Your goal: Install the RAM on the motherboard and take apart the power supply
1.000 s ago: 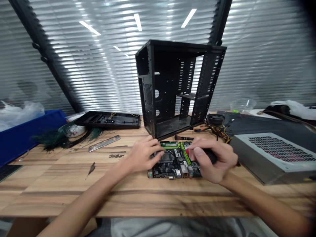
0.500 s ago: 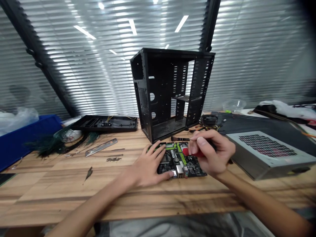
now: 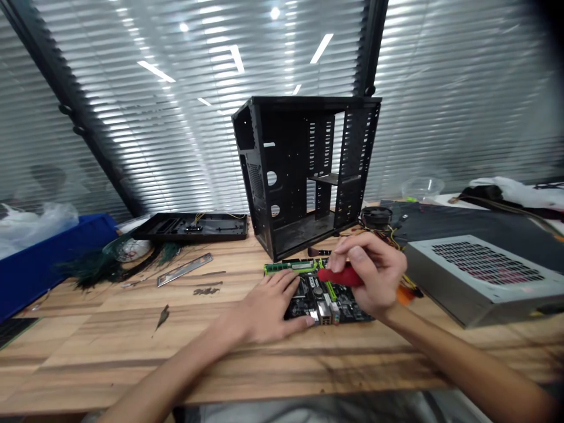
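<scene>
Motherboard [image 3: 307,301] touched by spread left hand [image 3: 268,306]

It is laid on the bench [image 3: 110,352] before the black case [image 3: 286,170]. A red-handled tool [image 3: 341,276] is grasped by the right hand [image 3: 378,273] above it; its tip cannot be clearly made out.

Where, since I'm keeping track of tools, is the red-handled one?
In the head view, right of centre, the red-handled tool is in the right hand, over the motherboard.
</scene>
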Demonstrator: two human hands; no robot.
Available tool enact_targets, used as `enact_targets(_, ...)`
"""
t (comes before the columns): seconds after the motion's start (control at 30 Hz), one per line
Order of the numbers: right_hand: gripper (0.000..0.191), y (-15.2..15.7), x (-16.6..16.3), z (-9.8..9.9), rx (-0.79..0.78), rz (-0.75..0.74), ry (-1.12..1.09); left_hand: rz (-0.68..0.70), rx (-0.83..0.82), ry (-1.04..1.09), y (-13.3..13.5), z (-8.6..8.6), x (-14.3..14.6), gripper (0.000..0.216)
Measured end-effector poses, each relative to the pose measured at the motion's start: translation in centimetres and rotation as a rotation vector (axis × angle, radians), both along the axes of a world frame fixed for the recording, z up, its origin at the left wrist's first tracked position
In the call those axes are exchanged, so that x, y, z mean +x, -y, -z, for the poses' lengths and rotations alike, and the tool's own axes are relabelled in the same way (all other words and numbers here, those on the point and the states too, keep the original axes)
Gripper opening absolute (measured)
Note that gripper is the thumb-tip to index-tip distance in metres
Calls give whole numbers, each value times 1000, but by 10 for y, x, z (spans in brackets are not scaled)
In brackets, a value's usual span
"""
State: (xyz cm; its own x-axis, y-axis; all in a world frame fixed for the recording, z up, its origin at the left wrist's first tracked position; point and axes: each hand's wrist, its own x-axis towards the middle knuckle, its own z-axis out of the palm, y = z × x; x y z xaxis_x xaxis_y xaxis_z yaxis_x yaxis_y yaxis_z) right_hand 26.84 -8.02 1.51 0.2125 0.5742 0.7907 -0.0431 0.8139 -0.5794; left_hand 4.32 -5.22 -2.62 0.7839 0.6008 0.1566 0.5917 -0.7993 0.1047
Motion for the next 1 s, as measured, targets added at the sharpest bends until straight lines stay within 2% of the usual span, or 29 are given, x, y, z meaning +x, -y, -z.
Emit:
enact_targets(0.17, 38, -5, -7, 7, 34, -115, 19, -13, -33, -27, 4, 2, 2, 107)
enact_targets(0.33, 24, -10, -11, 19, 31, -75, 185, 16, -11, -27, 7, -1, 9, 117)
enact_targets(0.4, 24, -11, -11, 22, -6, -53, 211, 23, 9, -32, 7, 0, 11, 115)
enact_targets(0.53, 36, -6, -13, 15, -23, -29, 92, 1, 49, -62, 8, 2, 13, 107)
enact_targets(0.73, 36, 1, -19, 6, -15, -163, -54, 6, 43, -118, 8, 0, 14, 105)
enact_targets(0.87, 34, 2, -19, 13, -17, -140, 43, 4, 49, -120, 11, -1, 17, 101)
enact_targets(1.0, 26, 10, -20, 26, 35, -149, 239, -12, -12, -131, 16, -5, 21, 93)
